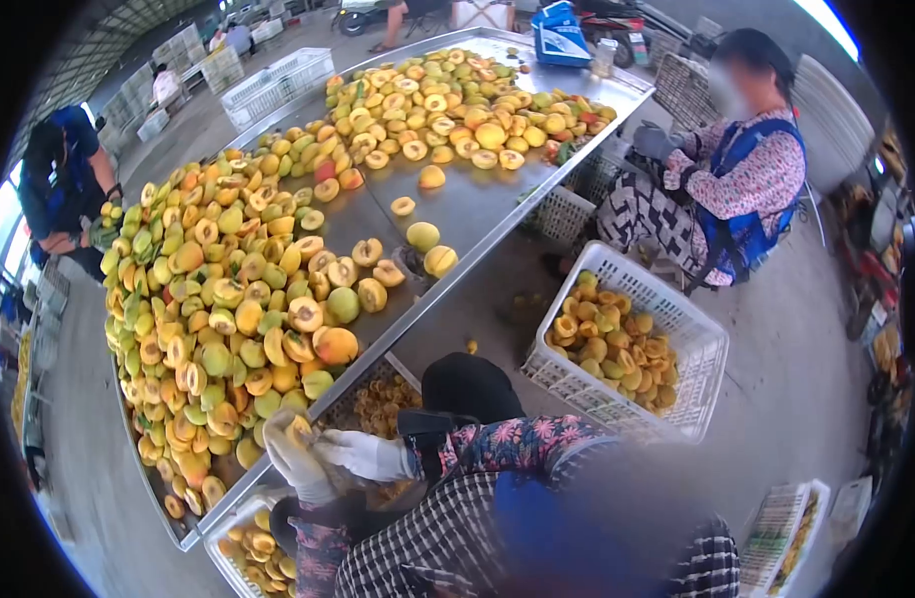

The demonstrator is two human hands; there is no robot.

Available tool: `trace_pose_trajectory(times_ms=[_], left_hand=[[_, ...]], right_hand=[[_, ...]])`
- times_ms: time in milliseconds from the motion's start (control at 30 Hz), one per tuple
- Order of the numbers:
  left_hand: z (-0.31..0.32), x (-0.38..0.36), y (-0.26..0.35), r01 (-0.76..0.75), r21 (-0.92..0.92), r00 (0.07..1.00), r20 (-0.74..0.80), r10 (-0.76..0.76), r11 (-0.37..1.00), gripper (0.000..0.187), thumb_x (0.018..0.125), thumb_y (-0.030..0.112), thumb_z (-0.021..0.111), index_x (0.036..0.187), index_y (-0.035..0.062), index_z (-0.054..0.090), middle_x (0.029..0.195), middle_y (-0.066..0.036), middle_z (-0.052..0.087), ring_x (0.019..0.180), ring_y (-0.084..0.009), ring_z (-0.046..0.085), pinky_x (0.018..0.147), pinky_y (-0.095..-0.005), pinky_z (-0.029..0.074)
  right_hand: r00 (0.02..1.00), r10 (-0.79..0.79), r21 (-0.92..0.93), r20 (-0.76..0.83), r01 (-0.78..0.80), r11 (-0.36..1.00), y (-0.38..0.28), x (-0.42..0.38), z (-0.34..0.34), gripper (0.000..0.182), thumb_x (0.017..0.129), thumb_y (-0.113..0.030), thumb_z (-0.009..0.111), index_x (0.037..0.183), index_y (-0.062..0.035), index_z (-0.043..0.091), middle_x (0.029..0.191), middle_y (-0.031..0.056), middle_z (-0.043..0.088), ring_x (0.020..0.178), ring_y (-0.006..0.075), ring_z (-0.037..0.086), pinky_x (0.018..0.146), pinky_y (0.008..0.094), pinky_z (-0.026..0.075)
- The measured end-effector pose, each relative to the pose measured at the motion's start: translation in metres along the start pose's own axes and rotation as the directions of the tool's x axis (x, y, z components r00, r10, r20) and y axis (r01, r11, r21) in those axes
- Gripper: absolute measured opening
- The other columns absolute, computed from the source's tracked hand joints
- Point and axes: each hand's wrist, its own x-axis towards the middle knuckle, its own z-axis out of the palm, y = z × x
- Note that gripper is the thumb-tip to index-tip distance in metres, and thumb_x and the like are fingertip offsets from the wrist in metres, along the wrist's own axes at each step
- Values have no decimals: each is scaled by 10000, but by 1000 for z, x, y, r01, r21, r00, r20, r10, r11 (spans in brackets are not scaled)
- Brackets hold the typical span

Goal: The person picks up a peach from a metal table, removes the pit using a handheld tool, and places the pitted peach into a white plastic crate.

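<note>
A gloved left hand (290, 460) is pinching a piece of yellow fruit (298, 430) at the near edge of a metal worktop (457, 199), while the gloved right hand (370, 456) is reaching in beside it, its grip impossible to tell. A white crate (215, 553) below is holding more fruit; another crate (698, 374) is standing to the right. A fruit heap (218, 319) is covering much of the worktop. Beyond, a seated co-worker (751, 189) is wearing a blue apron, and another person (69, 169) is bending at the left.
</note>
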Motion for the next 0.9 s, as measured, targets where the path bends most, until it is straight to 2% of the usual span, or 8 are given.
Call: trace_pose_trajectory(times_ms=[167,400,500,533,567,633,700,900], left_hand=[[7,-8,6,81,-100,996,36,-77,992,332,1019,325,365,878,52,491,878,-70,541,760,-155,505,719,-293,439],[1,-6,2,65,-167,997,-22,-69,984,359,1025,363,349,878,56,465,914,-83,530,796,-179,516,709,-316,464],[13,-10,13,49,-51,990,-131,-55,997,347,997,367,412,906,40,484,1024,-111,534,892,-204,540,787,-334,491],[-2,-2,0,-327,295,945,102,311,898,284,940,303,499,971,21,509,1054,-133,546,926,-204,545,811,-330,486],[-9,-3,-17,-194,228,980,7,197,954,262,868,209,547,1034,7,528,1036,-137,562,925,-203,547,820,-336,477],[2,-7,11,-297,341,953,48,299,892,156,847,137,535,907,-1,572,961,-119,602,901,-213,548,821,-337,447],[2,-13,4,72,-190,995,-49,-83,979,345,1015,336,427,941,23,551,925,-89,594,824,-170,536,756,-294,449],[5,-17,18,22,-146,997,-70,-33,989,407,1039,364,353,885,20,507,949,-106,591,855,-210,582,789,-325,472]], right_hand=[[1000,-2,-666,10,8,746,-58,-25,-8,480,969,-330,458,1253,56,448,1022,306,623,978,450,605,824,459,483],[961,-249,-262,119,272,926,9,5,-14,364,966,-211,457,1223,42,499,1100,276,589,981,429,592,826,448,488],[975,-188,-551,120,223,804,-40,-23,-6,304,941,-147,481,1180,29,547,1107,237,575,1000,396,573,858,425,485],[692,-638,-836,338,532,135,-24,-26,-9,298,911,-144,526,1161,13,569,1053,202,584,965,359,589,842,411,495],[682,-529,-861,504,441,-252,-10,-28,-18,313,841,-113,606,1139,-31,659,1061,153,653,978,278,642,848,302,524],[830,-455,-873,322,446,197,-25,-25,-16,246,877,-133,587,1093,-16,602,948,193,646,868,343,635,733,378,502],[989,-150,-736,9,108,668,-43,-22,-4,204,913,-152,569,1048,0,545,834,234,640,759,407,627,619,453,480],[992,-75,-752,99,124,647,-47,-21,-3,308,968,-289,479,1083,-6,441,802,298,610,789,490,590,651,543,441]])
